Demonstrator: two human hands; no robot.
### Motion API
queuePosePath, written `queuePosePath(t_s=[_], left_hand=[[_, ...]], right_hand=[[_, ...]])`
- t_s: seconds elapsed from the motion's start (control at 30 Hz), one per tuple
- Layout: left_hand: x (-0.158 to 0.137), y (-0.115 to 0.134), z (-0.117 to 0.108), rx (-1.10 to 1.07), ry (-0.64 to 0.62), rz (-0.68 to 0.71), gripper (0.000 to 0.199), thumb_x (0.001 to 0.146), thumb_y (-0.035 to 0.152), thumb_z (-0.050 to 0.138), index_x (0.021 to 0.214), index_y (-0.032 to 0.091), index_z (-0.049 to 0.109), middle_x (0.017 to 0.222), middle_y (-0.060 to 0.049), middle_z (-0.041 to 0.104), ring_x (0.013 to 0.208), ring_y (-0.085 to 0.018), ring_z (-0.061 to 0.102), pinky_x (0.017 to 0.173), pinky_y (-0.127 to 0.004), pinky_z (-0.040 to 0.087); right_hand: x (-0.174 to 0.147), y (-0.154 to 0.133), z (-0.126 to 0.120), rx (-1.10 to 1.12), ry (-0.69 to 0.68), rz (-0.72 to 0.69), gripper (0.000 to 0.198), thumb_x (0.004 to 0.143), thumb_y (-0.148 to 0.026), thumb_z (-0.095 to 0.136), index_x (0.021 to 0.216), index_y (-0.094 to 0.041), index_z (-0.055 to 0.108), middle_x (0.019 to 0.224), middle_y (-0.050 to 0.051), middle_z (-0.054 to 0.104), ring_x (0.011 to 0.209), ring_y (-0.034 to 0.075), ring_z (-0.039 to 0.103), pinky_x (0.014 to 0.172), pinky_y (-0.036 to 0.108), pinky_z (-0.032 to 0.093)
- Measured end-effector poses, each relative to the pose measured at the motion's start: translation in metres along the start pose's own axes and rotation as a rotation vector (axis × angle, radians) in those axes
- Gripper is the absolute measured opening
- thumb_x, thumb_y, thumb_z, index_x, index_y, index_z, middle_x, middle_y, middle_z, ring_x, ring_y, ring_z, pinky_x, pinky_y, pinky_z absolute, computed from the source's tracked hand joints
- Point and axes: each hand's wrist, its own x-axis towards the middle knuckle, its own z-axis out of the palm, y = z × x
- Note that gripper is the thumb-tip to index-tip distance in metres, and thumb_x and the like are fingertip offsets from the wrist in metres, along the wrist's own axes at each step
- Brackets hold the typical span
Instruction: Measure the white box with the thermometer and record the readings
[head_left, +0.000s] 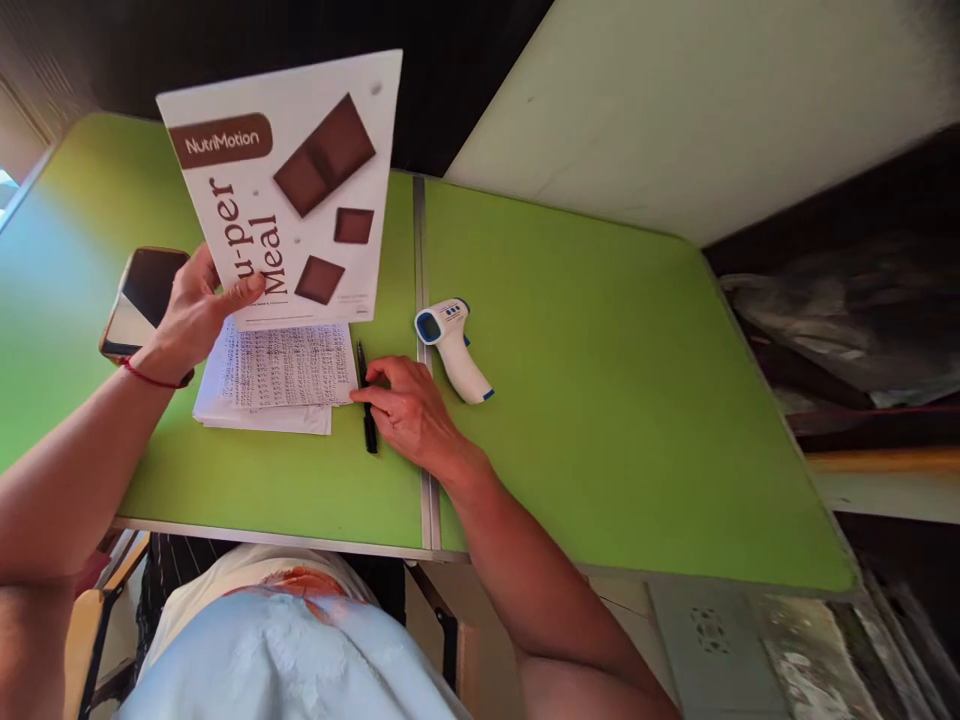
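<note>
My left hand [196, 305] grips the lower left corner of a white box or flat pack [315, 120] marked "NutriMotion", with brown chocolate squares on its face. It is raised over a stack of papers [292, 370] covered with dense writing, hiding the stack's upper part. My right hand [412, 410] rests on the table across a black pen [370, 435]. Its fingers are apart, and one fingertip meets the right edge of the papers. I see no firm grip on the pen. A white and blue infrared thermometer [457, 350] lies just beyond my right hand.
A phone [142, 300] lies left of the papers, partly behind my left hand. The green folding table [615, 400] has a metal seam [427, 490] down its middle. A pale wall [637, 110] rises behind it, and dark shelving with bags [825, 330] stands at the right.
</note>
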Motion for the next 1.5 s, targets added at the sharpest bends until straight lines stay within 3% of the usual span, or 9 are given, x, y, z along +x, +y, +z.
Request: queuePosePath(t_s=[0.17, 0.53, 0.7, 0.83, 1.0, 1.1, 1.27, 1.37, 1.5], left_hand=[[-0.013, -0.001, 0.015, -0.055, -0.176, -0.146, 0.056, 0.077, 0.060, 0.093, 0.110, 0.017, 0.076, 0.113, -0.012, 0.081, 0.102, -0.033, 0.079, 0.085, -0.043, 0.066], [-0.021, -0.007, 0.018, 0.341, -0.130, -0.026, 0.063, 0.087, 0.073, 0.078, 0.122, 0.021, 0.073, 0.125, -0.009, 0.078, 0.114, -0.034, 0.072, 0.096, -0.041, 0.060], [-0.023, -0.010, 0.015, 0.345, -0.148, -0.017, 0.061, 0.089, 0.071, 0.076, 0.126, 0.023, 0.071, 0.123, -0.009, 0.079, 0.112, -0.033, 0.073, 0.092, -0.039, 0.060], [-0.024, -0.012, 0.015, 0.354, -0.160, -0.009, 0.060, 0.090, 0.071, 0.076, 0.127, 0.023, 0.070, 0.125, -0.010, 0.078, 0.115, -0.034, 0.072, 0.094, -0.040, 0.059], [-0.023, -0.016, 0.012, 0.334, -0.168, 0.005, 0.063, 0.082, 0.066, 0.086, 0.127, 0.025, 0.068, 0.121, -0.009, 0.078, 0.116, -0.035, 0.072, 0.096, -0.040, 0.060], [-0.022, -0.018, 0.011, 0.337, -0.174, 0.006, 0.068, 0.076, 0.064, 0.091, 0.127, 0.025, 0.068, 0.123, -0.009, 0.078, 0.118, -0.035, 0.072, 0.095, -0.039, 0.061], [-0.022, -0.018, 0.012, 0.319, -0.187, -0.018, 0.068, 0.078, 0.063, 0.090, 0.128, 0.024, 0.067, 0.126, -0.010, 0.078, 0.115, -0.035, 0.074, 0.094, -0.040, 0.063], [-0.022, -0.019, 0.012, 0.301, -0.197, -0.008, 0.068, 0.078, 0.062, 0.091, 0.129, 0.024, 0.067, 0.125, -0.010, 0.079, 0.116, -0.035, 0.075, 0.094, -0.040, 0.063], [-0.022, -0.020, 0.011, 0.305, -0.190, 0.003, 0.068, 0.078, 0.063, 0.091, 0.129, 0.024, 0.067, 0.122, -0.010, 0.079, 0.116, -0.035, 0.075, 0.093, -0.039, 0.063]], right_hand=[[0.000, 0.001, -0.002, 0.009, -0.022, -0.004, 0.042, 0.092, -0.003, 0.056, 0.105, -0.028, 0.087, 0.110, 0.012, 0.068, 0.107, 0.029, 0.062, 0.095, 0.051, 0.053], [-0.001, 0.018, -0.006, 0.157, 0.059, -0.005, 0.045, 0.092, -0.006, 0.050, 0.109, -0.028, 0.086, 0.104, 0.010, 0.065, 0.099, 0.026, 0.064, 0.091, 0.049, 0.058], [-0.009, 0.051, -0.017, -0.119, 0.371, 0.398, 0.042, 0.088, -0.027, 0.067, 0.128, -0.018, 0.075, 0.122, 0.020, 0.063, 0.113, 0.037, 0.060, 0.094, 0.060, 0.056], [-0.018, 0.072, -0.020, -0.228, 0.298, 0.636, 0.048, 0.083, -0.046, 0.074, 0.118, -0.014, 0.073, 0.103, 0.020, 0.069, 0.095, 0.035, 0.063, 0.082, 0.056, 0.056], [-0.006, 0.063, -0.024, 0.105, 0.329, 0.765, 0.048, 0.086, -0.058, 0.064, 0.111, -0.018, 0.071, 0.090, 0.013, 0.069, 0.077, 0.027, 0.062, 0.071, 0.044, 0.053], [0.005, 0.027, -0.026, 0.519, 0.476, 0.619, 0.060, 0.091, -0.068, 0.053, 0.127, -0.021, 0.065, 0.092, 0.009, 0.067, 0.080, 0.026, 0.063, 0.070, 0.042, 0.053], [0.011, -0.048, -0.013, 1.223, 0.311, 0.417, 0.062, 0.080, -0.079, 0.065, 0.113, -0.027, 0.063, 0.076, 0.000, 0.054, 0.065, 0.018, 0.051, 0.058, 0.035, 0.045], [0.012, -0.070, 0.002, 1.345, 0.163, 0.477, 0.059, 0.075, -0.079, 0.074, 0.098, -0.026, 0.062, 0.074, -0.001, 0.054, 0.064, 0.017, 0.050, 0.057, 0.033, 0.043], [0.015, -0.072, 0.015, 1.367, 0.247, 0.524, 0.059, 0.078, -0.079, 0.073, 0.098, -0.025, 0.063, 0.076, -0.001, 0.056, 0.067, 0.016, 0.050, 0.061, 0.032, 0.044]])
